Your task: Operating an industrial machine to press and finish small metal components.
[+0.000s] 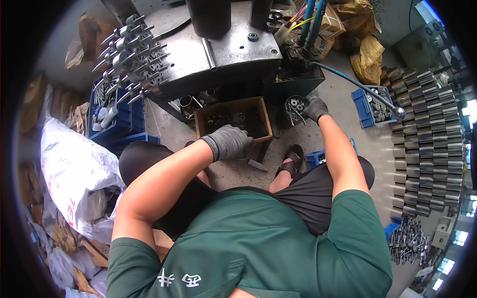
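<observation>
Grey knitted gloves cover both hands. My left hand (228, 141) is closed above the near side of a wooden box (202, 126); its curled fingers hide whatever they may hold. Inside that box lie dark small metal parts (238, 120). On the right, my right hand (317, 108) has its fingers bent over the right rim of a small dark bucket (286, 118). Metal rings and pins (297, 107) fill the bucket's top. A hammer-like tool (258, 164) with a pale head is just below the wooden box.
A heavy metal machine table (233, 54) stands ahead, with a rack of metal spindles (131, 59) at its left. A blue lever with a ball end (399, 113) reaches out to the right. Blue bins (366, 111) and stacked metal cylinders (427, 144) stand on the right; a white sack (74, 169) lies left.
</observation>
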Demonstrator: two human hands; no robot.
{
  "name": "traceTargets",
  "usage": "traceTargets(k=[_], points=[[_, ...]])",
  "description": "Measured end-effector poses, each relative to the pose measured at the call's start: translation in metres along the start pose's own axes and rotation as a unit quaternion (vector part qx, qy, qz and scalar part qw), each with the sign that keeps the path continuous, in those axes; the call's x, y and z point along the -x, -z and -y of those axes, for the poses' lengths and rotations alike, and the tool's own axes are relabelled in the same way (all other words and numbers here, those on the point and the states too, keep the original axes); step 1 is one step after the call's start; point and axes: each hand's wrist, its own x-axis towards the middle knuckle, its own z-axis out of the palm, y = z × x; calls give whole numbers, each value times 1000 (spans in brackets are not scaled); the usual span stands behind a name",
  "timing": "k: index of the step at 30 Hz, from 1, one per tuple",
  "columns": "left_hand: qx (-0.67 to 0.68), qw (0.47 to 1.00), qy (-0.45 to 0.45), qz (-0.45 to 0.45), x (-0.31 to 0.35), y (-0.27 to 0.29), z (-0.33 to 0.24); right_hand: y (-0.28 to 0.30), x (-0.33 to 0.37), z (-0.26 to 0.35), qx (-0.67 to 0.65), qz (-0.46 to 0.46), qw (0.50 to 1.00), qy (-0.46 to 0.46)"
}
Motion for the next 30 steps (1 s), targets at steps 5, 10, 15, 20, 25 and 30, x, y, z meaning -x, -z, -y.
traceTargets(k=[5,10,15,20,25,30], points=[[6,1000,5,-8,2,-6,-3,-15,-1,2,13,6,997,70],[9,1000,2,-17,2,-6,1,-58,-47,-28,59,29,993,102],[17,999,28,-14,15,-15,4,-66,-39,11,154,-11,972,178],[18,1000,-6,-8,1,-11,0,-46,-27,-6,200,-61,967,147],[12,1000,-13,-4,-4,-11,0,-52,-34,-12,187,-75,974,102],[23,1000,11,-4,8,-21,8,-28,-12,26,189,-2,976,106]])
